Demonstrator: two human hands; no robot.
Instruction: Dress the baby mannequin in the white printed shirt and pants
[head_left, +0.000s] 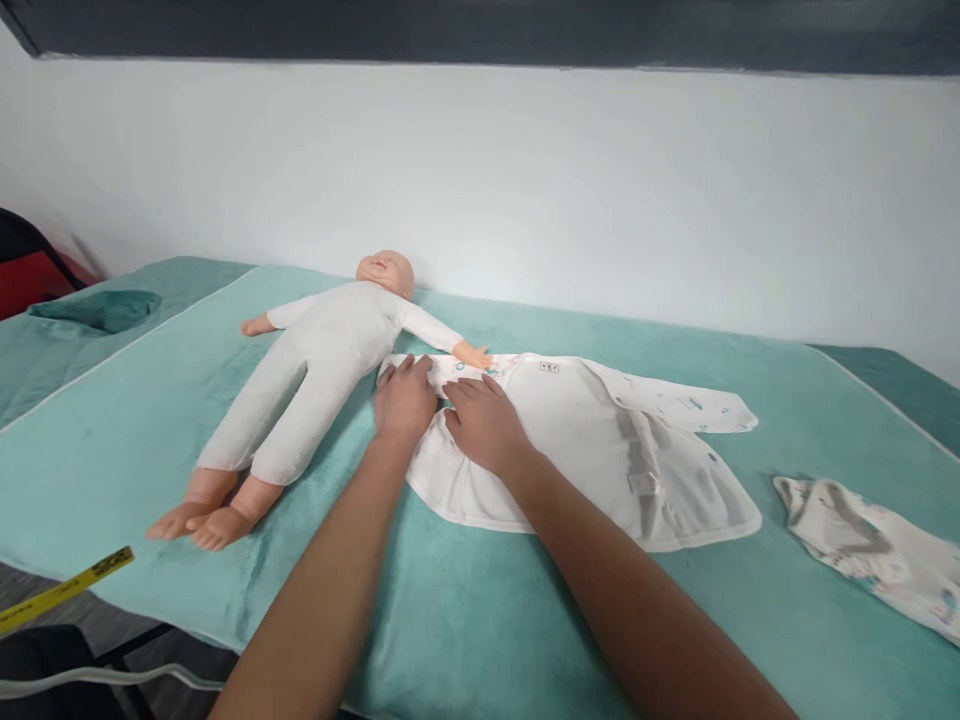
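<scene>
A baby doll (322, 335) in a white body suit lies on its back with its arms spread. To its right a white baby shirt (570, 430) with small printed figures is laid out open, inside facing up. My left hand (406, 402) lies on the end of the shirt's left sleeve, fingers stretched out over the cloth. Beside it, my right hand (486, 420) rests on the same sleeve nearer the body panel, its fingers extended and slightly apart. The doll's hand (472, 354) lies over the sleeve's upper edge, just above my hands.
A green cloth (465, 620) covers the table. Folded printed baby clothing (870, 545) lies at the right. A yellow strip with black print (67, 590) is at the lower left, above a pale cable (112, 677). A red and black object (34, 270) stands far left; a white wall is behind.
</scene>
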